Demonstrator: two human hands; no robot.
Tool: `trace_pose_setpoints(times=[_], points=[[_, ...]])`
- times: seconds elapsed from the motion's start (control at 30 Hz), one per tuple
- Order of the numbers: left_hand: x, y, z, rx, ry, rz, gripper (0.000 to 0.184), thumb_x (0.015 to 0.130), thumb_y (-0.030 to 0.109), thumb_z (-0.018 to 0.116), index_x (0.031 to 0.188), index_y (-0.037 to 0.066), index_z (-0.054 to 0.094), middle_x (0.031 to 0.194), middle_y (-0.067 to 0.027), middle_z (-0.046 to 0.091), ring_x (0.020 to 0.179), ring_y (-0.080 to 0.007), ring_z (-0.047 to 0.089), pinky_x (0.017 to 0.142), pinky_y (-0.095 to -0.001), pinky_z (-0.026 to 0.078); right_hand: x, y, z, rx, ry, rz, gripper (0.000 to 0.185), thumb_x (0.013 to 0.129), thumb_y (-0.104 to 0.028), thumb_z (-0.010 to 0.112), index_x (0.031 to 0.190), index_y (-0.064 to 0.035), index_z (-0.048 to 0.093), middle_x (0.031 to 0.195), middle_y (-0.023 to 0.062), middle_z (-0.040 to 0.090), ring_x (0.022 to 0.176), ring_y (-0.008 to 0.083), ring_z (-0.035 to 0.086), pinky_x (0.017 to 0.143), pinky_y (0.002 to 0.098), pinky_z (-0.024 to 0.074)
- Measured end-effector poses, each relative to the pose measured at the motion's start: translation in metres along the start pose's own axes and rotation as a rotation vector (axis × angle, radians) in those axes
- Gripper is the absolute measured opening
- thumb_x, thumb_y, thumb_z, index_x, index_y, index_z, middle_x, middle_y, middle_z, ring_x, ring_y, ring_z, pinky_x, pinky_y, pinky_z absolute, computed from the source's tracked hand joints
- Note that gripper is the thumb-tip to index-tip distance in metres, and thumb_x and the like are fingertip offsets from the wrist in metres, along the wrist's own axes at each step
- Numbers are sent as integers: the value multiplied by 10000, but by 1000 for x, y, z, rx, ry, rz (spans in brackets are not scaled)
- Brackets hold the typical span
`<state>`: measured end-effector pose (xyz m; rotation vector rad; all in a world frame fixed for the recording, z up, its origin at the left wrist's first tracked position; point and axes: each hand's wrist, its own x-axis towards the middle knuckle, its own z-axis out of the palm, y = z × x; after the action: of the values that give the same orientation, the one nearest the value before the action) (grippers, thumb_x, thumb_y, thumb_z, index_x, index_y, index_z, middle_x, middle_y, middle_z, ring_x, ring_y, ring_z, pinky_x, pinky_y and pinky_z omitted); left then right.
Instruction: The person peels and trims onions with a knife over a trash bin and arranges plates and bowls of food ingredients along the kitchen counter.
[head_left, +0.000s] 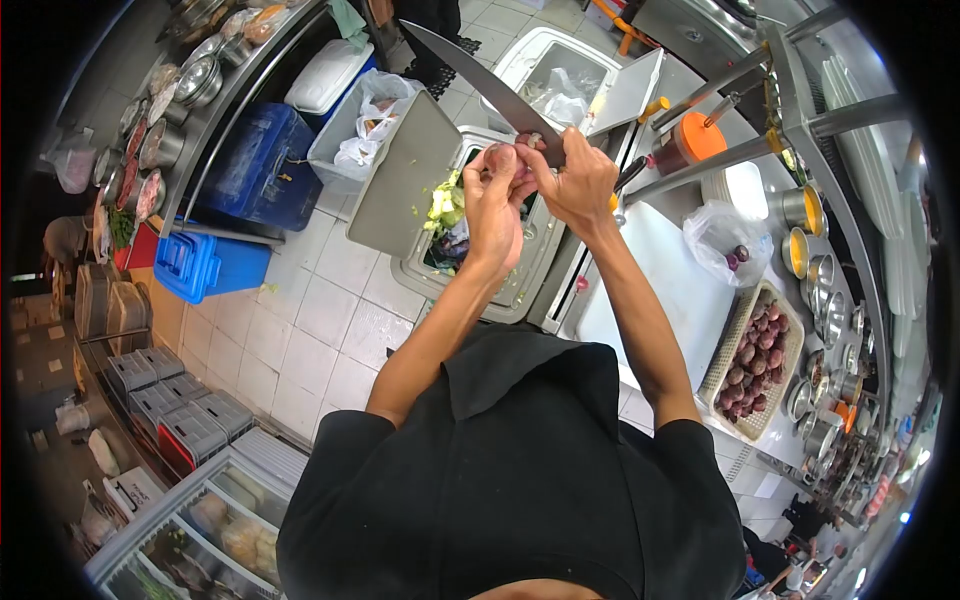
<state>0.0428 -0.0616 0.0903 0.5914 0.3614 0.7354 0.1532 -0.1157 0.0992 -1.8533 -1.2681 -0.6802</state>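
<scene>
My left hand (pixel 490 215) is closed around a small red onion (pixel 499 158), held up over an open waste bin. My right hand (pixel 583 185) grips a large chef's knife (pixel 480 78), its blade pointing up and to the left. The knife's heel is close to the onion, and my right thumb reaches toward it. A reddish piece, perhaps onion skin (pixel 531 141), shows against the blade. Below my hands, the grey bin (pixel 530 285) holds green vegetable scraps (pixel 447 205) and dark plastic. My right palm hides the knife's handle.
On the counter to the right lie a white cutting board (pixel 655 285), a plastic bag (pixel 728 240) with onions and a basket (pixel 795 345) of red onions. Left of the bin are its raised lid (pixel 400 180), another lined bin (pixel 335 140) and blue containers (pixel 265 165).
</scene>
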Motion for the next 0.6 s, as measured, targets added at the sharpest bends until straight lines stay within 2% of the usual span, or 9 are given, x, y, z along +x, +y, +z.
trace_pose_setpoints(times=[0.07,0.17,0.27,0.33,0.4,0.43,0.53,0.57,0.6], points=[[1,-1,-1,-53,15,-11,345,945,237,629,1164,51,438,1037,-69,602,920,-131,592,838,-293,513,-2,5,0,2,0,26,472,754,-407,788,672,-52,488,523,108,502,426,284,522,426,354,406],[11,3,-18,8,-70,-118,372,933,235,643,1164,43,424,1087,-110,598,1003,-163,601,923,-340,502,-2,7,-3,28,7,95,480,751,-410,791,664,-54,482,514,105,497,416,282,516,418,349,399],[15,12,-24,44,-138,-146,382,927,236,653,1162,47,419,1108,-115,592,997,-165,603,924,-352,503,0,6,-4,30,21,113,480,755,-412,788,662,-57,478,506,100,494,408,280,515,411,343,395],[11,7,-17,40,-106,-118,356,933,231,645,1146,42,432,1112,-113,590,990,-167,607,923,-348,503,-2,5,-3,5,31,96,477,759,-412,785,665,-59,478,504,97,494,406,279,516,408,340,394],[11,0,-8,15,37,20,313,941,224,634,1111,34,453,1120,-120,594,999,-164,606,920,-331,502,-1,5,1,-63,55,49,466,765,-413,779,683,-60,487,510,93,502,411,277,523,413,344,402],[12,-4,-4,15,34,23,313,941,224,634,1111,34,453,1120,-120,594,999,-164,606,920,-331,502,1,5,2,-63,59,46,466,765,-413,779,683,-60,487,510,93,502,411,277,523,413,344,402],[15,-18,-2,276,75,394,446,918,130,658,1285,-24,457,1192,-123,550,1075,-178,576,950,-345,495,0,1,4,-106,51,56,450,770,-405,776,697,-60,495,519,93,512,417,275,529,417,347,408],[18,-20,-3,182,54,321,521,904,93,669,1352,-28,432,1215,-111,532,1089,-178,566,964,-358,490,-1,1,7,-89,69,102,443,773,-396,775,699,-59,497,524,95,518,418,275,529,419,349,409],[17,-16,1,182,53,324,521,904,93,669,1352,-28,432,1215,-111,532,1089,-178,566,964,-358,490,0,0,10,-72,86,146,435,775,-387,774,701,-57,499,529,97,523,420,276,530,420,350,410]])
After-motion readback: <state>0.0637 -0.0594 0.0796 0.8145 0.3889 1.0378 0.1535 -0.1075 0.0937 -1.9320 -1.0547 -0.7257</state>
